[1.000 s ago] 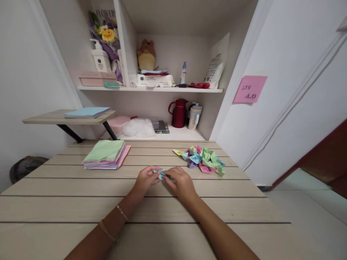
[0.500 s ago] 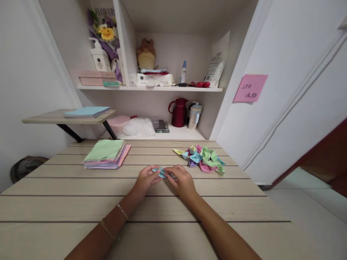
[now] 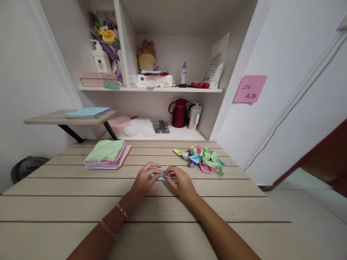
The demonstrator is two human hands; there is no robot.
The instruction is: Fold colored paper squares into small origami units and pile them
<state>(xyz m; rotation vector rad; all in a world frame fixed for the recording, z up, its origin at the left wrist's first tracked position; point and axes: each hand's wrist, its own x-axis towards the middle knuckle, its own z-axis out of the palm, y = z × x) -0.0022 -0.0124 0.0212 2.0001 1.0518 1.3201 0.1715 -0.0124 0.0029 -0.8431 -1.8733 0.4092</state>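
On the tabletop [image 3: 54,209], a paper stack [image 3: 104,153] is placed left and a paper heap [image 3: 208,156] right. Nearer the front, between them, a paper piece [image 3: 160,178] is held between left hand [image 3: 143,179] and right hand [image 3: 183,182]. Behind, below the shelf [image 3: 162,90], a jug [image 3: 179,115] is set left of a cup [image 3: 194,118].

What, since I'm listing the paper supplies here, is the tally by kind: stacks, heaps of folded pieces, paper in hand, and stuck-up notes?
Stacks: 2 (green-topped stack, blue-topped stack)
Heaps: 1 (folded paper heap; its pieces overlap too much to count)
In hand: 1 (blue paper, between left hand and right hand)
Notes: 1 (pink note)
Total: 5
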